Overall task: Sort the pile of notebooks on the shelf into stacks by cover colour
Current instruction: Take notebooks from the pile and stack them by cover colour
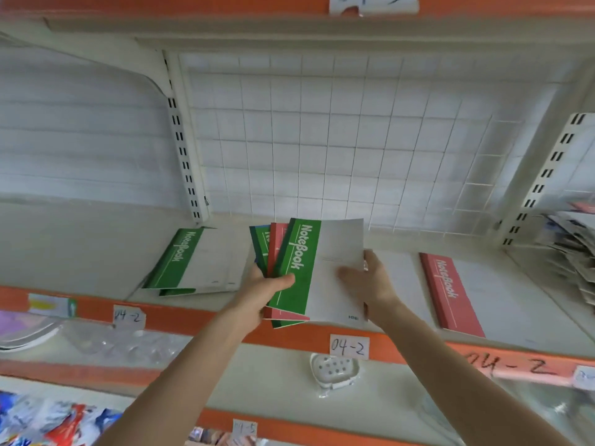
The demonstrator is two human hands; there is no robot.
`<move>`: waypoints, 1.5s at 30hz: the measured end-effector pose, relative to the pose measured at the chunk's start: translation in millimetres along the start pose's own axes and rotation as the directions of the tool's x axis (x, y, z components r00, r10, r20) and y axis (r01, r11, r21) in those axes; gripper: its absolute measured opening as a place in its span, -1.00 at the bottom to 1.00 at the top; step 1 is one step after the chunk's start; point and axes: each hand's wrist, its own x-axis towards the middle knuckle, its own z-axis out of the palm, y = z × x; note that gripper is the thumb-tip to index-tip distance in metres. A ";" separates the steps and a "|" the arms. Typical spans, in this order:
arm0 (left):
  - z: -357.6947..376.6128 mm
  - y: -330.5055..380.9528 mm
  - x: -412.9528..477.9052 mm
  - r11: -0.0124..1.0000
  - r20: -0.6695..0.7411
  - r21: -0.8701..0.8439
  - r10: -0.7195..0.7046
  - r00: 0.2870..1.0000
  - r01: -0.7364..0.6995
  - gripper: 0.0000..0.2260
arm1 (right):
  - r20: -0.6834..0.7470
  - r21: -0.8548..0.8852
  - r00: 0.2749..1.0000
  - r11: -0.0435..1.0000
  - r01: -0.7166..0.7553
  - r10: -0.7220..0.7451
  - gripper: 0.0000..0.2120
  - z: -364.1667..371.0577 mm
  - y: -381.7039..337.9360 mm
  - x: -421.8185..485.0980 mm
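Desk: Hands, where are they?

Floor: Both up at the shelf (80,246), on one fan of notebooks (286,318) held clear of the board, above its orange front edge (180,317).

Desk: Left?

Floor: The left hand (264,291) grips the fan's lower left corner. Thumb is pressed flat across the green band of the top green notebook (335,246). The other fingers are curled underneath, out of sight.

Desk: Right?

Floor: The right hand (373,281) holds that same notebook by its right edge. Fingers (349,272) lie close together on the white part of the cover. They're blurred, and I can't tell where the thumb sits.

Desk: What's in the fan?

Floor: Behind the top one there's a red cover (277,239), then a second green cover (260,243), splayed out to the left. I can't tell the full count.

Desk: Sorted so far?

Floor: A green stack (193,262) lies flat on the shelf left of the hands, slightly skewed – at least two covers. A red notebook (450,294) lies flat on the right, well apart from the green.

Desk: Surroundings?

Floor: A wire grid (322,140) backs the shelf, and a loose pile of printed sheets (573,249) sits far right. A tag reading 04-2 (349,347) is on the orange edge, with a white soap dish (335,368) on the shelf below.
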 end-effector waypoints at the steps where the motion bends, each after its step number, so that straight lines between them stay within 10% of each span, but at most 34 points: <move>1: -5.5 0.8 2.3 0.998 0.000 0.055 0.016 1.000 -0.016 -0.75 | -0.006 0.035 1.000 0.999 0.000 0.000 -0.78 5.3 -0.5 -1.7; 9: -48.3 6.8 20.3 0.992 0.060 0.083 0.091 0.994 -0.096 -0.77 | 0.224 0.309 0.943 0.899 -0.309 0.246 -0.86 26.4 0.6 -9.9; 25: -161.4 3.0 69.8 0.896 -0.228 0.418 0.264 0.937 -0.151 -0.70 | 0.113 0.276 0.982 0.945 -0.177 0.151 -0.81 44.8 -12.9 -4.6; 35: -165.7 -0.5 81.8 0.233 -0.189 0.967 0.371 0.909 0.105 -0.74 | 0.164 0.266 0.976 0.947 -0.181 0.140 -0.78 41.2 -10.7 -5.1; 37: -153.3 0.8 77.4 0.311 -0.091 0.948 0.462 0.882 -0.066 -0.67 | 0.165 0.275 0.976 0.943 -0.186 0.144 -0.80 40.2 -10.0 -5.7; 40: -113.8 9.6 58.9 0.760 -0.036 0.594 0.353 0.935 -0.264 -0.65 | 0.185 0.302 0.974 0.936 -0.181 0.129 -0.80 40.6 -9.3 -5.8; 42: -83.6 15.1 43.5 0.991 0.031 0.131 0.030 0.999 -0.033 -0.68 | 0.194 0.310 0.973 0.934 -0.178 0.121 -0.80 40.5 -10.0 -7.6; 45: -50.4 15.8 25.4 0.939 0.216 -0.195 -0.241 0.946 0.283 -0.60 | 0.203 0.301 0.975 0.943 -0.146 0.086 -0.80 33.1 -11.6 -12.7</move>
